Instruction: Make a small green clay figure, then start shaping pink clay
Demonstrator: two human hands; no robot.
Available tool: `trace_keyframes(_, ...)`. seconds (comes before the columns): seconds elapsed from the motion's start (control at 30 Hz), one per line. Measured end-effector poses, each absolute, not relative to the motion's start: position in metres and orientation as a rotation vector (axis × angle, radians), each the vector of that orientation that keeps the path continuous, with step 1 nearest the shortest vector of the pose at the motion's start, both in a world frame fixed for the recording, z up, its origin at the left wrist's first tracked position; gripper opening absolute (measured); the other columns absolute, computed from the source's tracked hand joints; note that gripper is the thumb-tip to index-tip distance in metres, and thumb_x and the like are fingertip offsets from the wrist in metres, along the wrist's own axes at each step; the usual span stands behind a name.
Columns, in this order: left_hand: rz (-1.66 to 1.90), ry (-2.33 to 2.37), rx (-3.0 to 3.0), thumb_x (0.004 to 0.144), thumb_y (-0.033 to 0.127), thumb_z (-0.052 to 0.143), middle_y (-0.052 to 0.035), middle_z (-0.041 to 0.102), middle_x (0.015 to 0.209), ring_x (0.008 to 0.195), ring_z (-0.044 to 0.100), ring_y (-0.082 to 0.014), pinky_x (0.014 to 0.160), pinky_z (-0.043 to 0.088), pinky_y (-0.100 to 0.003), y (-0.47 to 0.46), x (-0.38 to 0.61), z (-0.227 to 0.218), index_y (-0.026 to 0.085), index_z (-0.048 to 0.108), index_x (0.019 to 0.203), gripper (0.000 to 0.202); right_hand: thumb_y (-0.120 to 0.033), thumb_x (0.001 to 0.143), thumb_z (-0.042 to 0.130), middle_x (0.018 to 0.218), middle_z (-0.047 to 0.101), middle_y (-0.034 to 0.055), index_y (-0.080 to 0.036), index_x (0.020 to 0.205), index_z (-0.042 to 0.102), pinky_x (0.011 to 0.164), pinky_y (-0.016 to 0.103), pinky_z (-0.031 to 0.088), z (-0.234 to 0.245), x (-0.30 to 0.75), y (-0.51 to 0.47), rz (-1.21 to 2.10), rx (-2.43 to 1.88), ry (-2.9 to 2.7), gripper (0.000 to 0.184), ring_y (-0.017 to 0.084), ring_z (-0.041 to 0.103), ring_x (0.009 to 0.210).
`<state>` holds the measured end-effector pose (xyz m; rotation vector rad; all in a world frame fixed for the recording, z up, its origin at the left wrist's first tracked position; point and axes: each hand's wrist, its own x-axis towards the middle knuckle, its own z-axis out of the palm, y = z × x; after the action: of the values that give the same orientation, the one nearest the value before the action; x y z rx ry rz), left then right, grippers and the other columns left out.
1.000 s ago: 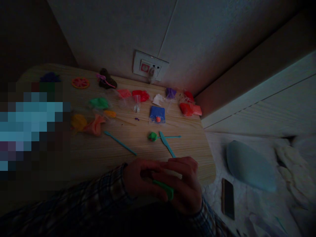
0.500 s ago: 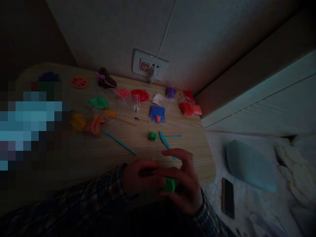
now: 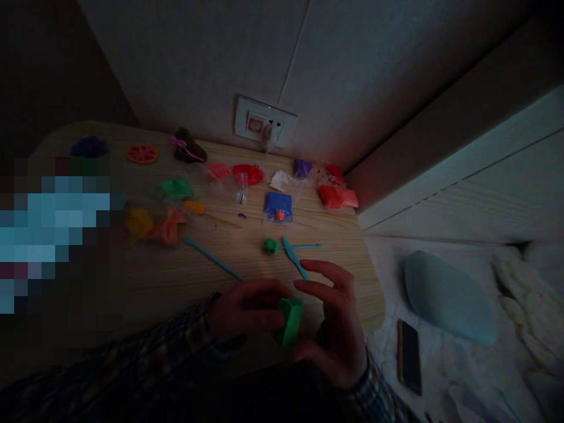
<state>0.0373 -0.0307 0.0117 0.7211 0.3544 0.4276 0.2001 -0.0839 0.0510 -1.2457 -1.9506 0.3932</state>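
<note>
My left hand [image 3: 249,308] is closed on a green piece of modelling clay [image 3: 291,320], squared off and standing upright above the near edge of the table. My right hand [image 3: 337,317] is just to its right, fingers spread and curved. Its thumb is close to the clay's lower end; whether they touch I cannot tell. Beyond the hands, a small green clay ball [image 3: 270,247] is on the end of a thin blue stick tool [image 3: 304,246]. A blue plastic clay knife [image 3: 294,257] lies across that tool, and a longer blue tool [image 3: 212,258] rests to the left.
Bags of coloured clay lie across the wooden table [image 3: 211,229], among them a blue packet [image 3: 278,205] and red ones [image 3: 330,197]. A brown clay figure [image 3: 189,147] and an orange-red wheel [image 3: 143,154] are at the back. Right of the table lies a phone [image 3: 409,357].
My right hand has opened and drawn away from the green clay, its fingers lifting. The clay has turned upright and shifted slightly left in my left hand.
</note>
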Motion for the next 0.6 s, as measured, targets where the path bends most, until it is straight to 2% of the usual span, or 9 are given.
trace_keyframes(0.13, 0.521, 0.228, 0.511, 0.067, 0.028, 0.073, 0.007, 0.069, 0.075, 0.074, 0.064, -0.0077, 0.067, 0.045, -0.014, -0.0325, 0.0395, 0.0159, 0.02, 0.064, 0.087, 0.023, -0.052, 0.081, 0.051, 0.119, 0.044, 0.0084, -0.019, 0.114, 0.048, 0.089, 0.042, 0.037, 0.0541, 0.1959, -0.0842, 0.186, -1.225, -2.074, 0.048, 0.026, 0.042, 0.109)
trace_keyframes(0.27, 0.457, 0.23, 0.524, 0.06, 0.023, 0.078, 0.004, 0.067, 0.073, 0.073, 0.063, -0.0108, 0.066, 0.047, -0.017, -0.0309, 0.0383, 0.0136, 0.016, 0.062, 0.086, 0.031, -0.039, 0.087, 0.048, 0.115, 0.047, 0.0067, -0.018, 0.107, 0.053, 0.088, 0.039, 0.038, 0.056, 0.195, -0.0844, 0.08, -1.204, -2.102, 0.03, 0.023, 0.044, 0.106)
trace_keyframes(0.43, 0.38, 0.346, 0.583, 0.052, 0.025, 0.082, 0.0049, 0.064, 0.075, 0.072, 0.058, -0.0096, 0.072, 0.044, -0.021, -0.0312, 0.034, 0.0083, 0.016, 0.063, 0.081, 0.036, -0.05, 0.089, 0.036, 0.116, 0.045, 0.0063, -0.02, 0.109, 0.056, 0.088, 0.04, 0.036, 0.0571, 0.1978, -0.0863, 0.087, -1.212, -2.149, 0.041, 0.024, 0.042, 0.105)
trace_keyframes(0.6, 0.339, 0.389, 0.563, 0.047, 0.028, 0.084, 0.0048, 0.064, 0.075, 0.07, 0.057, -0.0091, 0.072, 0.044, -0.022, -0.0321, 0.037, 0.0114, 0.015, 0.064, 0.079, 0.041, -0.047, 0.092, 0.029, 0.113, 0.048, 0.0062, -0.019, 0.109, 0.057, 0.086, 0.04, 0.034, 0.0537, 0.2007, -0.0898, 0.059, -1.204, -2.173, 0.043, 0.023, 0.043, 0.103)
